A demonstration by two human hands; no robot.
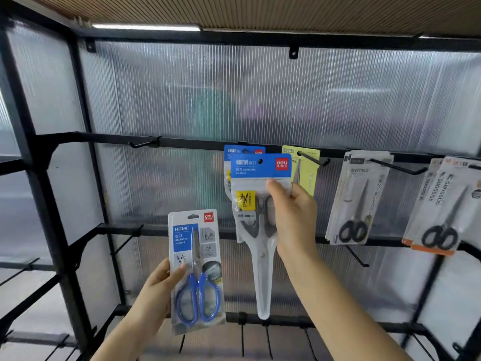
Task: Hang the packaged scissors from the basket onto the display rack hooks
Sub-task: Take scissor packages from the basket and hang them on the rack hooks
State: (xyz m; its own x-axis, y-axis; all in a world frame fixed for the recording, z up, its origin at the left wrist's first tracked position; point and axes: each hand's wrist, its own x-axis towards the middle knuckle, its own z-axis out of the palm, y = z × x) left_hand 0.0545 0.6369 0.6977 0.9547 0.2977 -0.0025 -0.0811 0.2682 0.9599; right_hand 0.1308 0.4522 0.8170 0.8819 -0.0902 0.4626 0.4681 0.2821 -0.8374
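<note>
Rack (182, 142) with hooks spans the view; several packs already hang. Right hand (291, 217) pinches the grey pack (260, 204) just below its blue header, punched hole up near a hook. Left hand (158, 285) grips the blue-handled pack (196, 269) by its edge. Packs look light, card stiff, film slick; best held near the header.

"HOME", "deli" on blue-handled scissors pack (195, 269)

Bright, even light from long white ceiling tube lamp (145, 27), far upper left. Translucent ribbed plastic back panels (260, 95) glow with soft glare. Wide-angle bending at edges; right-side hanging packs slightly motion-blurred.
</note>
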